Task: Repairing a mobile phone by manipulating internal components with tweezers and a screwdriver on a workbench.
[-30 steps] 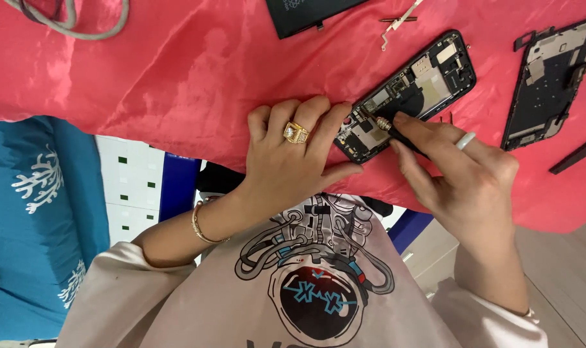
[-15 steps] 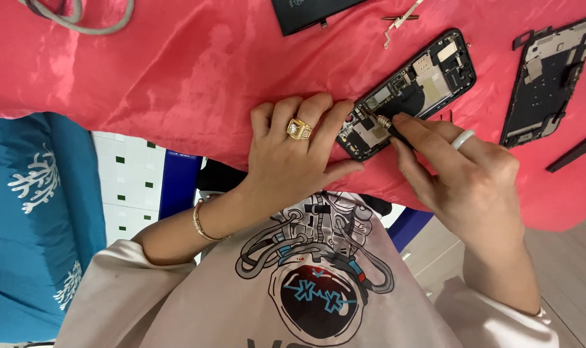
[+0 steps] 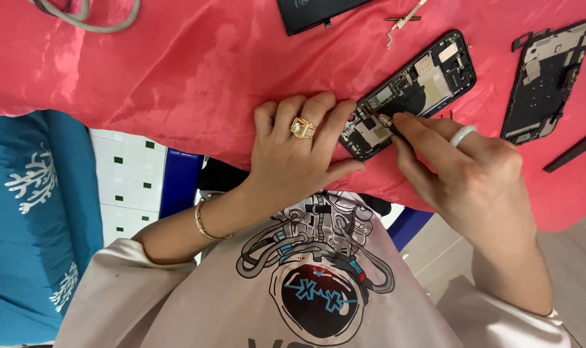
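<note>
An opened black phone body (image 3: 428, 77) with bare circuit parts lies slanted on the red cloth (image 3: 190, 71). My left hand (image 3: 296, 158), wearing a gold ring, rests on the cloth with its fingertips pressing the phone's near end. My right hand (image 3: 464, 171), wearing a white ring, pinches a small dark screwdriver (image 3: 388, 124) whose metal tip touches the phone's inner parts near that same end.
A second black phone frame (image 3: 543, 77) lies at the right, with a dark strip (image 3: 573, 149) below it. A black flat battery-like part (image 3: 315, 13) and small metal brackets (image 3: 402, 18) lie at the top. A grey cable (image 3: 93, 19) loops at top left. Blue patterned fabric (image 3: 29, 212) hangs at left.
My hands and the phone have barely moved. The view has shifted slightly, and the screwdriver tip stays at the phone's near end.
</note>
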